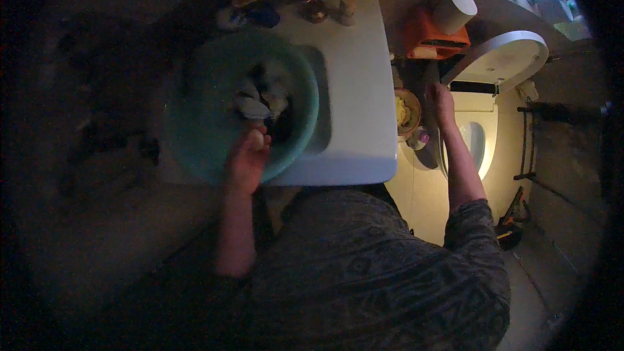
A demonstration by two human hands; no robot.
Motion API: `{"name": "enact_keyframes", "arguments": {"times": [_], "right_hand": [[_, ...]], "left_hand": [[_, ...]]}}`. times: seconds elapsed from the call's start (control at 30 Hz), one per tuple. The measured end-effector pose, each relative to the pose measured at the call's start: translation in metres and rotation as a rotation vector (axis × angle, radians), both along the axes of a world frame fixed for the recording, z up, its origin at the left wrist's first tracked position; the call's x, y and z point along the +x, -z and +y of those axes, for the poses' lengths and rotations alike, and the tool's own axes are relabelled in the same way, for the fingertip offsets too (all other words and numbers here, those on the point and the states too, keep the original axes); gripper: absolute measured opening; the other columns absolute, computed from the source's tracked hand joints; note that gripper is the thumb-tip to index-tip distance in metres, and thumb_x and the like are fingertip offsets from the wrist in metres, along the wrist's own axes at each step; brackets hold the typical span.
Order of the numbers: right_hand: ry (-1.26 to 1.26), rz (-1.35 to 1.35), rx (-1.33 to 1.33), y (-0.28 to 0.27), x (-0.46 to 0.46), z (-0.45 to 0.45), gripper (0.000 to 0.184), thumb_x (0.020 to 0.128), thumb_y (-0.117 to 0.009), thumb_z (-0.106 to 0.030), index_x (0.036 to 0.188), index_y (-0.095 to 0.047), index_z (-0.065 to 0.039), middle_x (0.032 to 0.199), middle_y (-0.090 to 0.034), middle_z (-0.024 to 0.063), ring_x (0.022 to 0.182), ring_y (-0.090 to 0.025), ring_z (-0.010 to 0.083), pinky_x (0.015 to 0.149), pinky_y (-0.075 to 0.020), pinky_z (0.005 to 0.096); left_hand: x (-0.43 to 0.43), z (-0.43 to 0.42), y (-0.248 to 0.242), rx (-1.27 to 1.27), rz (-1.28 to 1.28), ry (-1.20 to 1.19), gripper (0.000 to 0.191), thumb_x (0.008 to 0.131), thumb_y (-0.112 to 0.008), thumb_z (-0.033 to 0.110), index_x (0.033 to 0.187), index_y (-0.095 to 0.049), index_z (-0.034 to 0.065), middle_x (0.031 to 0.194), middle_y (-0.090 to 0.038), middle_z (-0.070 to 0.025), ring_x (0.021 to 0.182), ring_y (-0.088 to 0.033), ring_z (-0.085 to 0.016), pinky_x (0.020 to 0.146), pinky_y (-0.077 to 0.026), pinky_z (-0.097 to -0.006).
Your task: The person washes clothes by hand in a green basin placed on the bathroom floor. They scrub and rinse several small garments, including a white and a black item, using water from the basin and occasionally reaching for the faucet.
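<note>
A green plastic basin stands on a white sink counter, with white and dark cloth items inside it. Over the basin's near side is my left hand, its fingers curled; a white cloth item lies just beyond the fingertips, and whether they grip it is blurred. My right hand reaches out beside the raised toilet lid, close to a dark gap under an orange box. The right fingers look bent, and what they may hold is too dark to tell.
A white paper roll rests on the orange box. A bowl with yellow contents and a small bottle with a pink cap are between counter and toilet. A dark metal rack stands right. Small items line the counter's back.
</note>
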State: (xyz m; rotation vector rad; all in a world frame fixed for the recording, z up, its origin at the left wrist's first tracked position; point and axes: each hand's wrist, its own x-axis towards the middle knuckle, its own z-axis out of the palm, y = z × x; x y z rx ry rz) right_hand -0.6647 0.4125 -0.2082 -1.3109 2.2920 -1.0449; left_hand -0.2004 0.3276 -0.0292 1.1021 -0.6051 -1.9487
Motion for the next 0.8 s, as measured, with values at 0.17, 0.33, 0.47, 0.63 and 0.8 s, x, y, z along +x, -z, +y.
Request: {"name": "enact_keyframes", "arguments": {"times": [0.17, 0.33, 0.47, 0.63, 0.8], "right_hand": [[-0.02, -0.432, -0.143, -0.015, 0.036, -0.01, 0.02, 0.082, -0.064, -0.017, 0.095, -0.061, -0.003, 0.085, -0.066, 0.0112, 0.076, -0.062, 0.022, 0.07, -0.0479, 0.0319], [0.004, -0.419, 0.04, -0.045, 0.062, -0.05, 0.024, 0.079, -0.069, -0.022, 0.093, -0.064, -0.003, 0.085, -0.067, 0.0133, 0.075, -0.064, 0.0231, 0.07, -0.0487, 0.0327], [0.032, -0.35, 0.072, -0.057, 0.079, -0.048, 0.027, 0.077, -0.07, -0.023, 0.094, -0.064, -0.002, 0.084, -0.067, 0.0147, 0.074, -0.064, 0.0253, 0.069, -0.049, 0.0344], [-0.019, -0.158, 0.141, -0.058, 0.084, -0.035, 0.026, 0.078, -0.067, -0.019, 0.098, -0.063, -0.002, 0.083, -0.066, 0.0164, 0.074, -0.064, 0.0295, 0.068, -0.0491, 0.0371], [-0.022, -0.245, 0.119, -0.04, 0.056, -0.048, 0.024, 0.08, -0.064, -0.019, 0.097, -0.062, -0.003, 0.084, -0.065, 0.0177, 0.078, -0.063, 0.0334, 0.069, -0.049, 0.0397]], "left_hand": [[-0.003, -0.002, -0.011, 0.011, -0.17, -0.064, 0.029, 0.087, -0.059, 0.022, 0.112, -0.055, 0.0083, 0.106, -0.059, -0.0065, 0.092, -0.059, -0.018, 0.075, -0.051, -0.0277], [-0.02, -0.007, -0.02, -0.026, -0.091, -0.002, 0.027, 0.087, -0.059, 0.02, 0.111, -0.055, 0.0085, 0.105, -0.059, -0.0059, 0.091, -0.059, -0.018, 0.074, -0.051, -0.0279], [-0.026, -0.009, -0.021, 0.002, -0.096, -0.031, 0.027, 0.087, -0.059, 0.02, 0.11, -0.056, 0.0085, 0.104, -0.059, -0.0056, 0.091, -0.059, -0.018, 0.074, -0.051, -0.0275], [-0.022, -0.008, -0.015, 0.051, -0.052, -0.052, 0.026, 0.088, -0.059, 0.021, 0.11, -0.055, 0.0088, 0.102, -0.06, -0.0048, 0.089, -0.059, -0.017, 0.072, -0.051, -0.027], [-0.019, -0.012, -0.008, 0.065, 0.034, -0.031, 0.021, 0.09, -0.056, 0.018, 0.108, -0.057, 0.0062, 0.104, -0.06, -0.0046, 0.094, -0.058, -0.017, 0.073, -0.051, -0.0272]]}}
